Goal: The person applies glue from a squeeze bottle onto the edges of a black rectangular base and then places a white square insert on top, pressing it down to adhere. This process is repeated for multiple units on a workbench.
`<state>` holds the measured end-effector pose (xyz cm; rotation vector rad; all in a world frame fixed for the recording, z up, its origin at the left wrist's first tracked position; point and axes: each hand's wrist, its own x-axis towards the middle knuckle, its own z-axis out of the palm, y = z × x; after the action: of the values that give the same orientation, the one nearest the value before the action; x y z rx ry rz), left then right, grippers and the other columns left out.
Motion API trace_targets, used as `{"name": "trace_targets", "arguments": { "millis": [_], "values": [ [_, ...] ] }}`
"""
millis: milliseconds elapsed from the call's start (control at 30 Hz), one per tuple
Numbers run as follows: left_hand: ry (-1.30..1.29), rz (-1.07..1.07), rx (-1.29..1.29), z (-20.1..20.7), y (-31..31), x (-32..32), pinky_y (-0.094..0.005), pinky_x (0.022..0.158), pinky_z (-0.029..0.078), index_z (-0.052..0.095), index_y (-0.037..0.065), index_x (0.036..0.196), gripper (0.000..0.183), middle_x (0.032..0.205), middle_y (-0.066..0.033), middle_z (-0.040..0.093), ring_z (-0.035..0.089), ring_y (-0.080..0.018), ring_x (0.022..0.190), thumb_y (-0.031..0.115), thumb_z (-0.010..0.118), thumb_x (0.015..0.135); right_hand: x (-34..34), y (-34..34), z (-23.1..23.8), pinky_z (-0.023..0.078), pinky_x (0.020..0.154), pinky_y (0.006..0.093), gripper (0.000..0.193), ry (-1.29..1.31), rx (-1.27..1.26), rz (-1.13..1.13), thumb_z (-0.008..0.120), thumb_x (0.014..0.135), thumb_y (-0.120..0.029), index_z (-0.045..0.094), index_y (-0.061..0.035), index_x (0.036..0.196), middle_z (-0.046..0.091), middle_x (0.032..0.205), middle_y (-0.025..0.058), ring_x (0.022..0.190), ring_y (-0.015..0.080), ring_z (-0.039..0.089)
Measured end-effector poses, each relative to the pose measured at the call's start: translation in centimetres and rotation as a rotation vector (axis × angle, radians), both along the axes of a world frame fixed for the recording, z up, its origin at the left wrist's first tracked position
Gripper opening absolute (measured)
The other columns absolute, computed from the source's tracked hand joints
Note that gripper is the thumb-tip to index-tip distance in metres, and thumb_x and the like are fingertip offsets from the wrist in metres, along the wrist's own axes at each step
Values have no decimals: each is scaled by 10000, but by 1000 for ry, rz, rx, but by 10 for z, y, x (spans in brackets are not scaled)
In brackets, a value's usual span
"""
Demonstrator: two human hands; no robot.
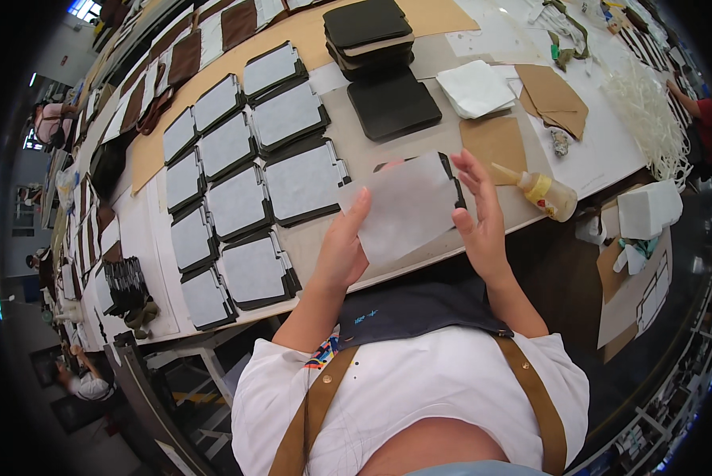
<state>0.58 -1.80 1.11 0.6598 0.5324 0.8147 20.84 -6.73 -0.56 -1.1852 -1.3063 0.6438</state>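
Note:
My left hand [346, 247] is closed on the left side of a thin white sheet [404, 216], its thumb on top. Beneath the sheet lies a dark flat panel [454, 181], whose edge shows at the upper right. Both are held up over the near edge of the table. At that dark edge is my right hand [484, 218], fingers spread and stretched upward, thumb close to the panel's corner. Whether the thumb touches it I cannot tell. Left of my hands, several dark panels faced with white sheets [299, 182] lie in rows.
Beyond my hands stand a tall stack of dark panels [366, 25] and a lower dark stack [396, 103]. White sheets [475, 89], brown paper [495, 147] and a yellowish squeeze bottle [553, 198] lie to the right. Pale strips [650, 119] hang over the table's right edge.

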Motion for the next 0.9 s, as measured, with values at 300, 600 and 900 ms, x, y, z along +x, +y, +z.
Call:
{"name": "trace_targets", "arguments": {
  "millis": [300, 600, 900],
  "values": [
    [553, -23, 366, -67, -13, 2, -240, 844, 478, 378, 30, 1535, 576, 1102, -58, 672, 600, -81, 943, 227, 589, 1036, 12, -21, -41, 364, 561, 187, 158, 166, -411, -81, 668, 986, -140, 662, 16, 1013, 593, 738, -55, 637, 4, 467],
    [881, 230, 607, -76, -9, 8, -217, 652, 423, 210, 124, 1623, 755, 789, 11, 534, 476, -65, 693, 66, 605, 983, 17, 1, -66, 348, 577, 186, 121, 7, -408, -191, 657, 989, -121, 644, -11, 1040, 574, 755, -64, 661, -8, 452],
    [1115, 262, 767, -88, 3, 3, -304, 653, 493, 665, 132, 1329, 401, 797, -123, 678, 580, -189, 639, 101, 666, 930, 11, 24, -60, 379, 526, 265, 167, -188, -388, -232, 697, 941, -162, 661, -1, 961, 596, 699, 28, 557, 77, 451]
  ]
}}
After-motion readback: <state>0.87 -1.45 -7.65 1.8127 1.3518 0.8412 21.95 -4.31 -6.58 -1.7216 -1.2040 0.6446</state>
